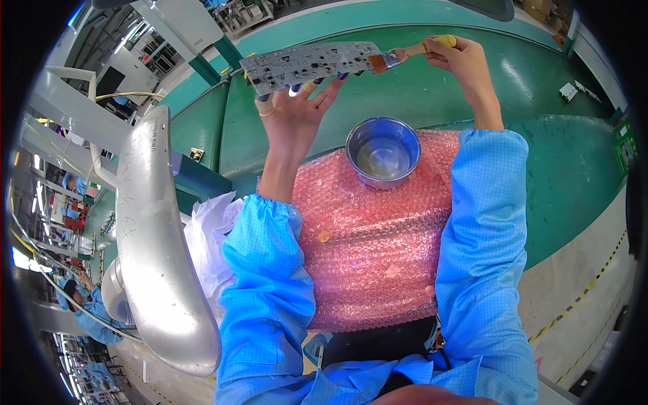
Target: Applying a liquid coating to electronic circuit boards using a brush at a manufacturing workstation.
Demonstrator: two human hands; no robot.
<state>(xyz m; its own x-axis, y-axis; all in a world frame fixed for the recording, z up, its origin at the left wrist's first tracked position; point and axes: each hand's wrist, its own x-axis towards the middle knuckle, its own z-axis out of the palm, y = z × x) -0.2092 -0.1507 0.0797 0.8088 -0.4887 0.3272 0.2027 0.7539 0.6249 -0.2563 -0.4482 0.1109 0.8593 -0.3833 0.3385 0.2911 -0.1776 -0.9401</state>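
My left hand [291, 121] holds up a long grey circuit board [310, 65] dotted with small dark parts. Its fingers support the board from the near edge and underneath, and coloured covers sit on some fingertips. Pinched in my right hand [470, 64] is a flat brush [410, 52] with a wooden handle and a metal band. Its brown bristles meet the board's right end. Something yellow shows where the fingers close on the handle. Below the hands stands a round metal bowl [383, 177] with some pale, clear-looking liquid inside. Pink bubble wrap [378, 250] lies under the bowl.
A large silver duct hood [152, 250] rises at the left, beside crumpled white plastic [209, 229]. The green table [540, 162] carries small pieces [568, 92] at the far right and a green board [624, 148] by its edge. A co-worker [101, 310] is at the left.
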